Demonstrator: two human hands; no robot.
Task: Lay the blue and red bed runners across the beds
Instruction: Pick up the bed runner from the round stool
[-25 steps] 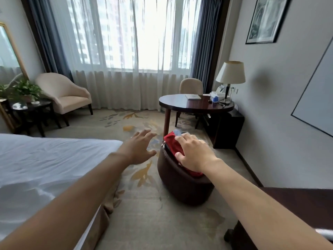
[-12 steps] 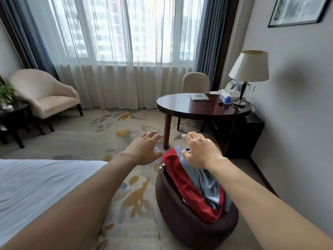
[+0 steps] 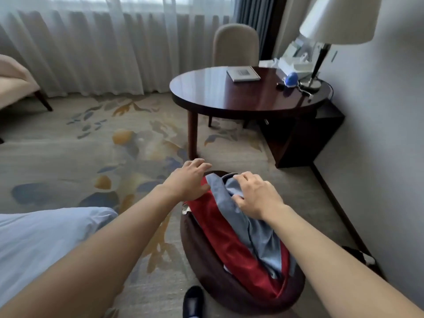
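Progress: nothing laid yet. The bed (image 3: 41,237), white sheet only, shows at my lower left with no runner across it; a second bed is not in view.

Container: brown round ottoman (image 3: 206,267) on the carpet, just beside the bed corner. Both runners lie bunched on it, red runner (image 3: 229,244) underneath, blue runner (image 3: 257,230) on top.

My right hand (image 3: 257,196) rests on the blue cloth, fingers curled and pinching a fold. My left hand (image 3: 188,180) is at the far edge of the red cloth, fingers spread loose, gripping nothing as far as I can tell.

Remaining: lift out, unfold, lay both
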